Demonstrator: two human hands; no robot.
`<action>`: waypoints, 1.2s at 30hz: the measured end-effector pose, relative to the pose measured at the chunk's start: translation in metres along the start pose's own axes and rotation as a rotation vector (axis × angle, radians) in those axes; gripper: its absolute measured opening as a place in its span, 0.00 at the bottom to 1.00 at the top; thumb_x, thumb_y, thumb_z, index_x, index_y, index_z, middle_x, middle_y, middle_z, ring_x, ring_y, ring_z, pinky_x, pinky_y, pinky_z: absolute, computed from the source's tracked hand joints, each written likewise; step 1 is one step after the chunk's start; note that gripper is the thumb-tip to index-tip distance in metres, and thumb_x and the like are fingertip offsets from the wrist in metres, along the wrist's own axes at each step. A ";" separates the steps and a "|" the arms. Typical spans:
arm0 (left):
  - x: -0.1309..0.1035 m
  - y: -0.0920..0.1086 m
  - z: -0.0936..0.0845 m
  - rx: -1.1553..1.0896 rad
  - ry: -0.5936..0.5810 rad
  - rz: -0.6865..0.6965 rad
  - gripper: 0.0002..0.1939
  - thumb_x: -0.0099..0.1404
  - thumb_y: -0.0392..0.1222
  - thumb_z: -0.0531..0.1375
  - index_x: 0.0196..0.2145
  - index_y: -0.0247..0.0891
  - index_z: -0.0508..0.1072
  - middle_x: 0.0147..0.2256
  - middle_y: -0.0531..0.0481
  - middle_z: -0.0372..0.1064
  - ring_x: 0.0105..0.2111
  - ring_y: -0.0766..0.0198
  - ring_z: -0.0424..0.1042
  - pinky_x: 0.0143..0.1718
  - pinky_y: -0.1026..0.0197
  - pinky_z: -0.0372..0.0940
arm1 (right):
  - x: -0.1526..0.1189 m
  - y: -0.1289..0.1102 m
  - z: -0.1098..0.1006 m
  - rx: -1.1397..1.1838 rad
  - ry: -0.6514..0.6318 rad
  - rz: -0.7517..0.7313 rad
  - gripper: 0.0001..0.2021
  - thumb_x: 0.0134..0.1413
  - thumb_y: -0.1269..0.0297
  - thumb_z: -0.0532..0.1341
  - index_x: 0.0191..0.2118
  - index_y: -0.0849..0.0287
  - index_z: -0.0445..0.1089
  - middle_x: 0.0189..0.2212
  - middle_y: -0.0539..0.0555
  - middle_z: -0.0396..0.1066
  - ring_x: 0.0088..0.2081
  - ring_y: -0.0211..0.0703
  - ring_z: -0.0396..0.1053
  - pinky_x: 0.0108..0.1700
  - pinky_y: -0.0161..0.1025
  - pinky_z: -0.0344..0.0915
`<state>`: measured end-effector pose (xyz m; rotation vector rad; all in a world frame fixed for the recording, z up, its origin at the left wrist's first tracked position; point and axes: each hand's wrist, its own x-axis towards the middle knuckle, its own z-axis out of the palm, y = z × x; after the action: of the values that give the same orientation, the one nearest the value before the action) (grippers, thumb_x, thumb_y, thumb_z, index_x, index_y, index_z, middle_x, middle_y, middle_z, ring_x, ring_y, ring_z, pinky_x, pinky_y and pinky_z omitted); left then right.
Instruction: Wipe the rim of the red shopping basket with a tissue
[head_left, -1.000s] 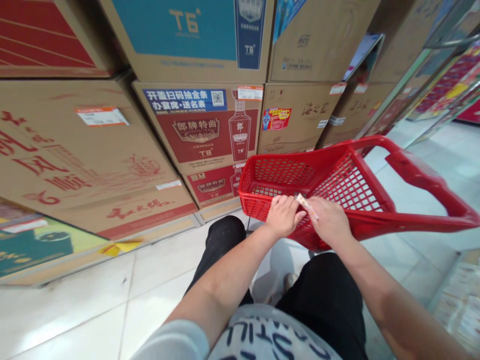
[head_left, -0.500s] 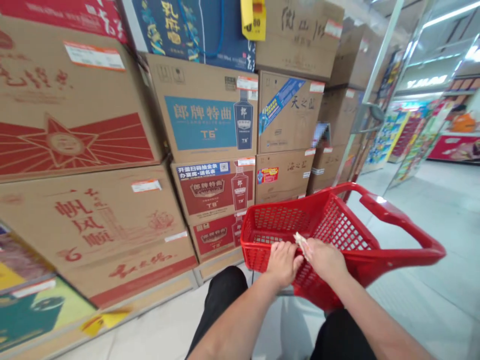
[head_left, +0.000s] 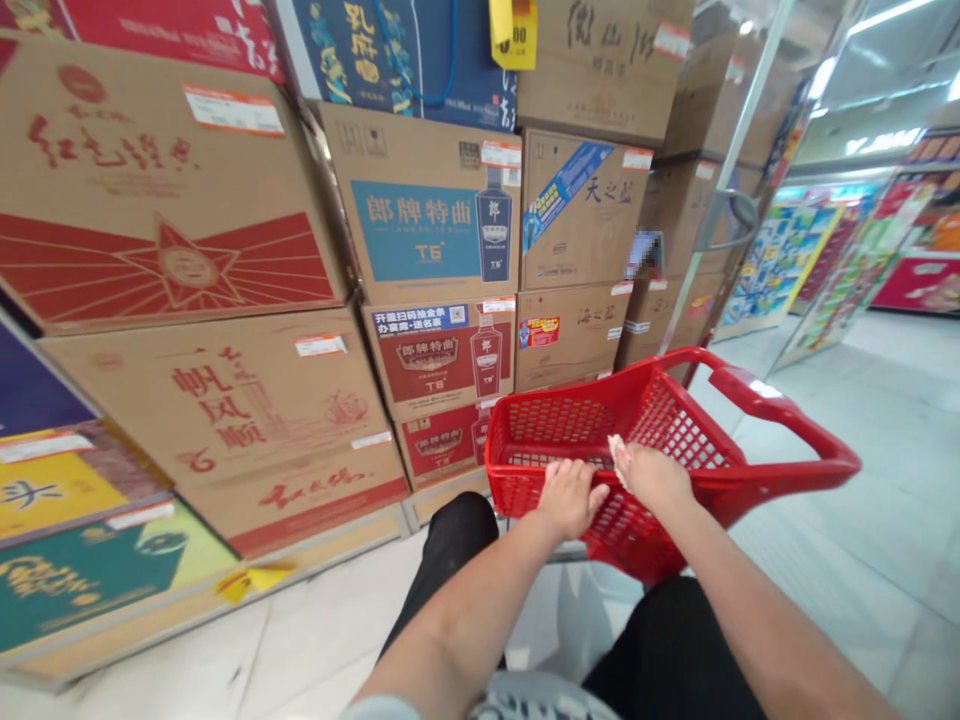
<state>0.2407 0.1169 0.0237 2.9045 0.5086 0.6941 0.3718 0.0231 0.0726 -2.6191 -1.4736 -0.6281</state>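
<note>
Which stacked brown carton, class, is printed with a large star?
The left carton beneath the red package: red rays spread from its star, and no other visible carton front has one.

The floor (head_left: 247, 650) is pale and shiny, made of big tiles with thin lines between them, and a small dark mark shows on it near the bottom left. A red shopping cart (head_left: 517, 490) stands on the floor, but its wheels are hard to see. Along the wall of boxes runs a low stand (head_left: 345, 543) with a light brown front. Right on it sit a flat green box (head_left: 82, 590) at the left, a big brown box with red writing (head_left: 262, 400) next to it, and a smaller dark red box (head_left: 442, 445) further right. A bent yellow tag (head_left: 251, 582) is at the stand's front edge.
</note>
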 end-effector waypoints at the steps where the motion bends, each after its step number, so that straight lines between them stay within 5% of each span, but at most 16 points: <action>1: -0.001 0.001 0.000 0.000 -0.001 0.004 0.21 0.70 0.53 0.42 0.50 0.38 0.61 0.44 0.47 0.64 0.45 0.57 0.60 0.49 0.51 0.54 | 0.002 -0.003 0.000 -0.019 -0.009 0.022 0.23 0.65 0.56 0.42 0.35 0.65 0.69 0.25 0.60 0.70 0.28 0.45 0.71 0.28 0.37 0.58; 8: 0.002 -0.002 0.003 0.007 0.002 0.030 0.22 0.70 0.53 0.41 0.51 0.37 0.60 0.46 0.45 0.63 0.46 0.56 0.59 0.49 0.50 0.54 | -0.011 0.005 0.008 0.065 0.075 -0.266 0.12 0.63 0.64 0.49 0.48 0.57 0.65 0.36 0.54 0.71 0.35 0.39 0.70 0.36 0.35 0.56; 13: 0.012 -0.001 0.005 -0.008 -0.017 0.018 0.22 0.70 0.53 0.41 0.50 0.37 0.61 0.45 0.46 0.63 0.46 0.56 0.59 0.50 0.50 0.54 | -0.016 0.015 0.016 0.017 0.180 -0.076 0.16 0.64 0.58 0.47 0.38 0.62 0.68 0.28 0.56 0.70 0.32 0.44 0.68 0.38 0.40 0.54; 18: 0.017 -0.003 0.009 -0.006 -0.029 0.030 0.22 0.70 0.53 0.40 0.49 0.35 0.62 0.46 0.44 0.63 0.46 0.55 0.59 0.51 0.49 0.53 | -0.015 0.009 0.024 0.077 0.199 -0.242 0.14 0.59 0.68 0.52 0.49 0.60 0.65 0.41 0.57 0.69 0.41 0.43 0.67 0.43 0.39 0.57; 24: 0.016 -0.007 0.007 -0.057 -0.027 0.048 0.21 0.70 0.53 0.41 0.51 0.38 0.61 0.45 0.46 0.64 0.46 0.56 0.60 0.51 0.48 0.54 | 0.005 0.033 0.020 -0.020 0.103 -0.052 0.14 0.61 0.64 0.48 0.41 0.64 0.69 0.32 0.58 0.70 0.31 0.43 0.70 0.30 0.37 0.59; 29: 0.025 -0.012 0.004 -0.185 -0.090 0.024 0.20 0.68 0.52 0.47 0.52 0.39 0.61 0.47 0.45 0.64 0.49 0.54 0.60 0.55 0.44 0.52 | 0.011 0.025 0.016 -0.064 0.077 0.071 0.19 0.63 0.60 0.46 0.32 0.64 0.70 0.27 0.61 0.71 0.27 0.47 0.71 0.27 0.38 0.58; 32: 0.031 0.000 -0.024 -0.462 -0.049 -0.040 0.21 0.67 0.49 0.50 0.55 0.41 0.57 0.51 0.43 0.62 0.51 0.56 0.62 0.54 0.46 0.56 | 0.011 0.019 0.014 -0.042 0.082 0.106 0.18 0.63 0.59 0.47 0.34 0.63 0.70 0.28 0.61 0.72 0.29 0.47 0.72 0.28 0.37 0.60; 36: 0.010 0.046 -0.109 -0.892 0.188 0.096 0.20 0.70 0.48 0.45 0.58 0.46 0.53 0.50 0.45 0.64 0.48 0.61 0.66 0.49 0.54 0.64 | 0.009 0.018 0.007 0.028 0.054 0.117 0.16 0.62 0.61 0.48 0.35 0.63 0.71 0.29 0.61 0.72 0.32 0.46 0.73 0.31 0.37 0.60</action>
<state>0.2132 0.0803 0.1336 2.0436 0.0311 0.9121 0.3932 0.0221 0.0718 -2.6218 -1.2934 -0.6559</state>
